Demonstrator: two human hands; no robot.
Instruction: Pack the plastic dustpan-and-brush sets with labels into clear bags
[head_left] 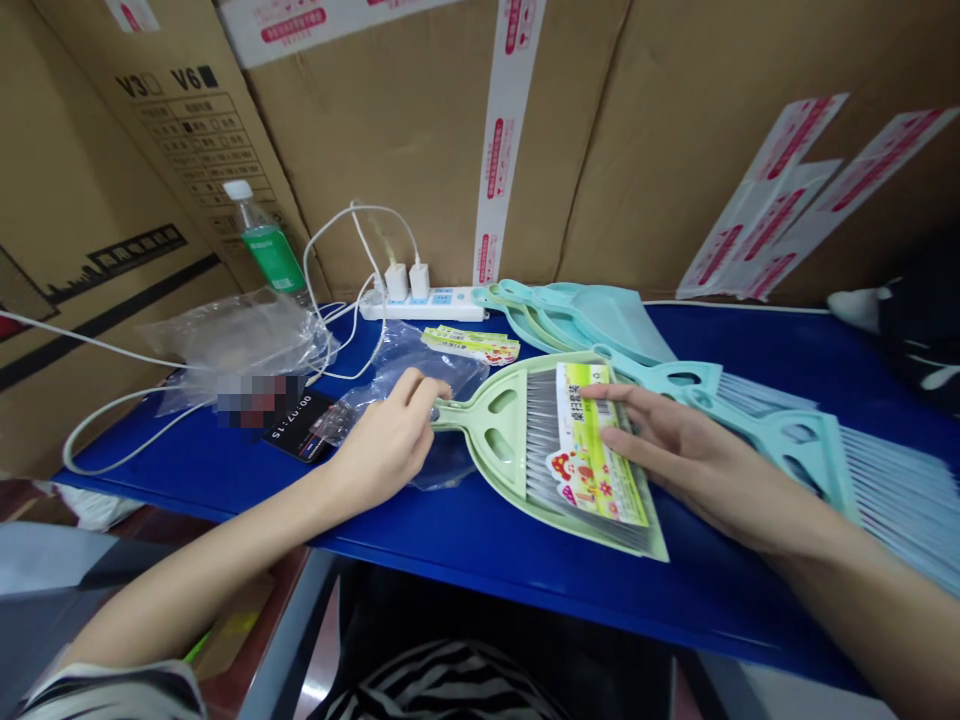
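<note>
My left hand (401, 425) is closed around the handle end of a pale green dustpan (499, 425) with a small brush (541, 440) nested in it. The brush's grey bristles point right, toward the pan's wide edge. Across them lies a printed yellow-and-white label card (592, 450). My right hand (675, 450) has its fingers stretched out, two of them touching the card's right side. Under and behind my left hand is a clear plastic bag (442, 375). More label cards (472, 343) lie just beyond the pan.
Blue dustpans (600, 315) lie at the back, with blue brushes (802, 440) to the right. A white power strip (424, 305) with cables stands against a cardboard box (420, 150). At left are a bottle (274, 250), crumpled plastic (232, 335) and a phone (296, 425) on the blue table (420, 530).
</note>
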